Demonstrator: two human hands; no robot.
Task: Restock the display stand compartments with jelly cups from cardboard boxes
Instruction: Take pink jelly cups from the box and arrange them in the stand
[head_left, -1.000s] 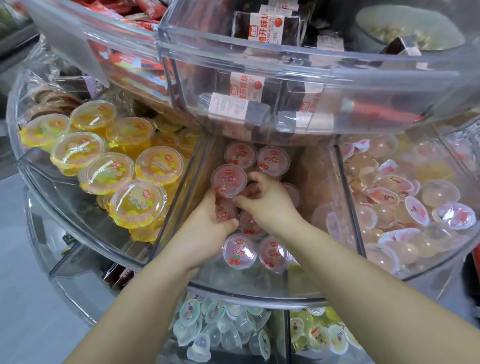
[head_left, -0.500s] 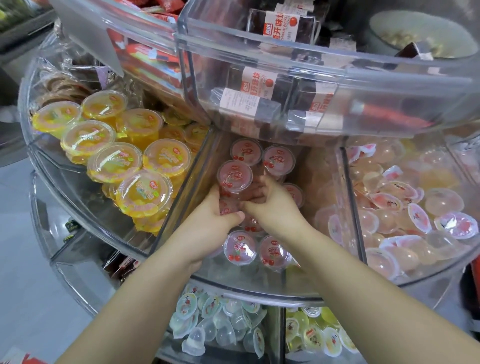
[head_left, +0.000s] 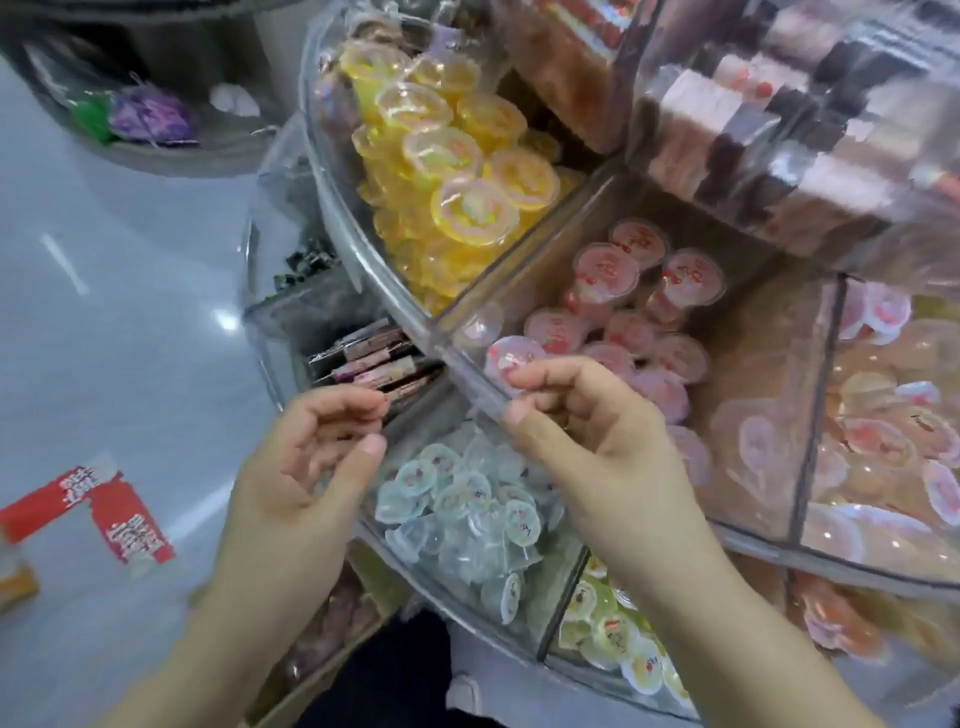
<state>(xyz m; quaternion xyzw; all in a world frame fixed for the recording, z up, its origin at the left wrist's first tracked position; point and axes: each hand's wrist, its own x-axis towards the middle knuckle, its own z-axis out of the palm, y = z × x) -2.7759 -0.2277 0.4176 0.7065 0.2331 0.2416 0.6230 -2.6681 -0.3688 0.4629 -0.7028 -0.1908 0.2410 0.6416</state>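
While the view blurs, both hands hang in front of the clear display stand (head_left: 395, 291), just outside its curved front rim. The left hand (head_left: 306, 467) is empty, fingers loosely curled and apart, thumb up, hovering over the lower tier beside a slot of dark flat packets (head_left: 374, 364). The right hand (head_left: 587, 431) sits right at the rim of the middle compartment, fingers bent with their tips close to the thumb; whether anything is pinched there I cannot tell, the blur hides it. And there are the red-lidded jelly cups (head_left: 623, 312), lying in that middle compartment, some stacked toward its back wall, more spread forward to the front rim, the nearest one just beyond the right fingertips. In the compartment to the left, yellow jelly cups (head_left: 467, 176) are heaped high. To the right, past a divider, a pile of small pinkish jellies (head_left: 893, 431) fills its section. Down on the lower tier, under the hands, pale blue small jellies (head_left: 467, 509) lie jumbled, with greenish-yellow ones (head_left: 613, 634) in the next section. On the floor (head_left: 104, 312) at the left edge lies a red printed carton flap (head_left: 104, 514).
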